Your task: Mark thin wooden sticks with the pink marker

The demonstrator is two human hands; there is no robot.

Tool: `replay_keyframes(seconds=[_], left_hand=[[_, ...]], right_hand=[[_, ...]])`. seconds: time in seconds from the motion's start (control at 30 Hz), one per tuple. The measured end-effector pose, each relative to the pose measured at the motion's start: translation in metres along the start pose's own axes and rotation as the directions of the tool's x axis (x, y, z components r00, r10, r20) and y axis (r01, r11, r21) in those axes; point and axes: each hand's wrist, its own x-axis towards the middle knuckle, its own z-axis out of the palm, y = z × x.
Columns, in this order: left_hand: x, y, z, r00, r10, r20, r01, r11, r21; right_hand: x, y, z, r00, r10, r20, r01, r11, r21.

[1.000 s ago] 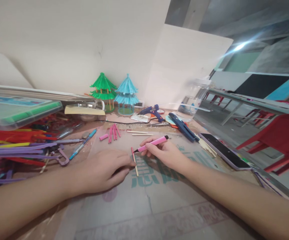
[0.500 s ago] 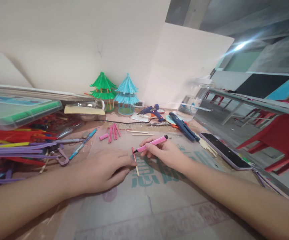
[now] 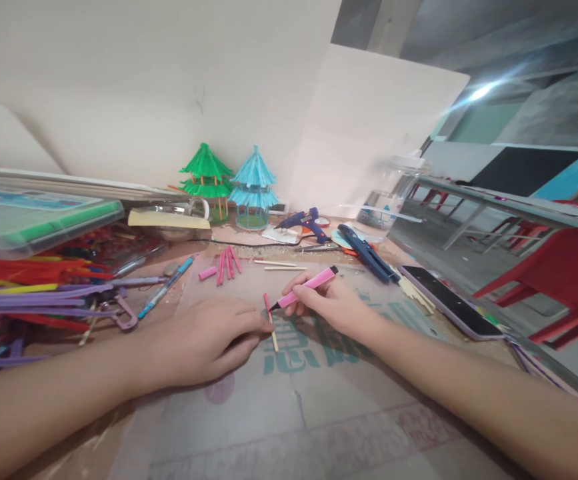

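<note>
A short wooden stick [image 3: 275, 340], pink at its far end and bare wood at the near end, lies on a clear plastic sheet [image 3: 249, 427] printed with green characters. The fingertips of my left hand [image 3: 219, 340] press on its middle. In my right hand [image 3: 326, 300] is a pink marker [image 3: 309, 288], its dark tip at the stick's painted part. Beyond the hands lie several pink sticks [image 3: 227, 265] in a bunch, with the pink marker cap [image 3: 207, 273] beside them. Two plain sticks [image 3: 283, 269] lie farther right.
Green [image 3: 206, 177] and blue [image 3: 255, 190] model pavilions stand at the back. Rightward are a glue gun [image 3: 306, 223], blue-handled cutters [image 3: 366, 253], a phone [image 3: 449, 303] and a plastic jar [image 3: 389, 193]. Pipe cleaners [image 3: 33, 300] and a plastic box [image 3: 43, 217] crowd the left.
The marker tip has moved slightly down along the stick, toward me, with my right hand. My left hand and the stick stay in place.
</note>
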Motion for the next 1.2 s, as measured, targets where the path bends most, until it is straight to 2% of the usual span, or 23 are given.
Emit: replay_keyframes(seconds=[0.13, 0.33, 0.53, 0.8, 1.03, 1.2], left_hand=[[0.0005, 0.0008, -0.0004, 1.000, 0.007, -0.018, -0.007, 1.000, -0.004], [0.0020, 0.0014, -0.0019, 1.000, 0.011, -0.013, -0.010, 1.000, 0.013], [0.0017, 0.0018, -0.0016, 1.000, 0.003, -0.017, -0.003, 1.000, 0.006], [0.0009, 0.0003, -0.0007, 1.000, -0.011, -0.004, 0.011, 1.000, 0.011], [0.0010, -0.0005, 0.0008, 1.000, 0.001, -0.024, -0.002, 1.000, -0.005], [0.0017, 0.0007, -0.0008, 1.000, 0.004, -0.020, -0.004, 1.000, 0.004]], right_hand=[[-0.0008, -0.0008, -0.0006, 0.999, 0.011, 0.045, -0.012, 1.000, 0.023], [-0.0002, 0.0006, -0.0003, 1.000, 0.006, 0.002, -0.007, 1.000, 0.021], [-0.0008, -0.0007, -0.0007, 0.999, 0.013, 0.046, -0.014, 1.000, 0.023], [0.0004, 0.0013, 0.0001, 0.999, -0.008, -0.045, 0.007, 0.999, -0.035], [-0.0011, -0.0008, 0.0005, 0.999, 0.000, 0.037, 0.000, 1.000, -0.002], [-0.0009, -0.0004, 0.0016, 1.000, -0.014, -0.011, 0.014, 0.999, -0.045]])
